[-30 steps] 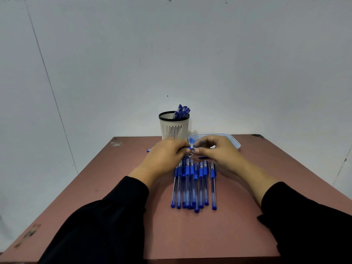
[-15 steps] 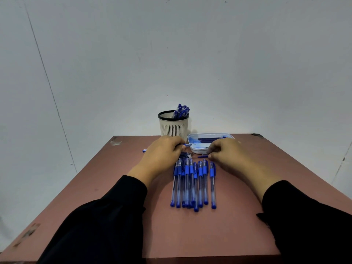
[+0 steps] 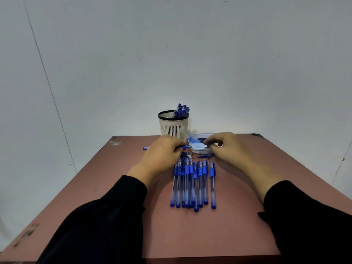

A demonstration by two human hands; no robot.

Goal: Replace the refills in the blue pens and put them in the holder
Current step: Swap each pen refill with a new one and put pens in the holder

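The left hand (image 3: 162, 155) grips a blue pen (image 3: 183, 147) crosswise, fingers curled round its barrel; the tail end pokes out past the knuckles on the left and the open front end points right, toward the white tray (image 3: 192, 143). Behind it stands the slotted holder (image 3: 173, 127), with several finished pens (image 3: 181, 111) leaning against its rim.

Just right of the held pen, the right hand (image 3: 226, 147) hovers over the tray with its fingers curled down toward the dark refills (image 3: 202, 139) lying inside — whether it has one pinched yet I cannot tell, since the fingertips cover the spot. Between the hands and nearer the body, a row of pens (image 3: 192, 183) lies side by side on the reddish table (image 3: 247, 216), tips away from the person, with a few small loose parts (image 3: 205, 155) beside the tray's near edge.

A refill should be very light, thin and slightly springy, and smooth enough to roll (so easy to fumble). I would judge a pinch near its middle or back end best, leaving the tip free to thread into the barrel — which the left hand holds close by and level with the tray.
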